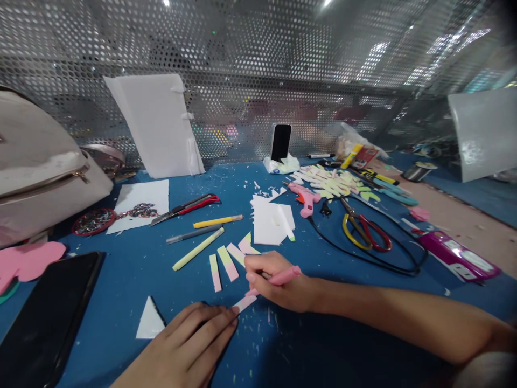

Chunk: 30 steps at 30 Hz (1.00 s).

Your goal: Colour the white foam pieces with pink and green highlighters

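Observation:
My right hand (274, 283) is closed round a pink marker (286, 275), its tip down at a small paper strip (244, 303) on the blue tabletop. My left hand (197, 339) lies low over the table, fingers together, and its fingertips hold down the strip's near left end. Just beyond the hands lie several strips coloured from yellow-green to pink, among them one strip (228, 263) in the middle of the row. Behind them are a yellow-green marker (198, 249), an orange-yellow marker (218, 221) and a grey marker (194, 234).
A red-handled cutter knife (186, 207), white paper (269, 221), a pink glue gun (305, 198), scissors (365, 226) and a pile of cut strips (327, 180) lie farther back. On the left are a black phone (50, 323) and a pale bag (40, 167). Perforated metal (242, 54) stands behind.

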{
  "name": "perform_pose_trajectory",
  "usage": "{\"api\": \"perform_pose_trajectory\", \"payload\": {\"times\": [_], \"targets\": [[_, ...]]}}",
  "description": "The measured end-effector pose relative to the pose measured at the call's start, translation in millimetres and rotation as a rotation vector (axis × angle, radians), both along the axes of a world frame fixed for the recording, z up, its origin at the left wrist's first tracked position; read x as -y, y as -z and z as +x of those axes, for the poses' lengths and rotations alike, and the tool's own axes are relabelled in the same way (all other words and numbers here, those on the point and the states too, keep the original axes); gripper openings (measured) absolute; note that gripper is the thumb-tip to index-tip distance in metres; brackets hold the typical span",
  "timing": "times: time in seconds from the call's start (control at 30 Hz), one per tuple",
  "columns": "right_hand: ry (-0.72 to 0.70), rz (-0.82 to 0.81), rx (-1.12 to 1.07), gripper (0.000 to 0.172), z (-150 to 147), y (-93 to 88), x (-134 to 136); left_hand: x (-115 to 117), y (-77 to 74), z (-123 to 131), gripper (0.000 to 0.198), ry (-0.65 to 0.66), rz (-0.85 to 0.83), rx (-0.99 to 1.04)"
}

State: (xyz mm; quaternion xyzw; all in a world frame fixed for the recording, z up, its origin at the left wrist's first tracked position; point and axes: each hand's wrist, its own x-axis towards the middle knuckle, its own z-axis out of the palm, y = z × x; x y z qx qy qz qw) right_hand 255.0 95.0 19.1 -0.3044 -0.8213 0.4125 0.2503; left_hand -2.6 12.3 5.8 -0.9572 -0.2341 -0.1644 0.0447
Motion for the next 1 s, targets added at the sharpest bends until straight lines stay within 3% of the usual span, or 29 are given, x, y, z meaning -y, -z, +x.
{"api": "perform_pose_trajectory", "payload": {"times": [0.27,0.7,1.0], "targets": [[0.006,-0.032,0.043,0.030,0.2,-1.2,0.4,-2.0,-5.0,0.4,0.046,0.001,0.028,-0.033],[0.009,-0.050,0.025,0.029,1.0,4.7,-0.1,-2.0,-0.9,4.1,0.044,-0.032,0.060,0.063],[0.043,-0.065,0.048,0.030,-0.8,-1.1,0.7,1.5,-3.7,0.6,0.042,-0.020,-0.012,0.010]]}}
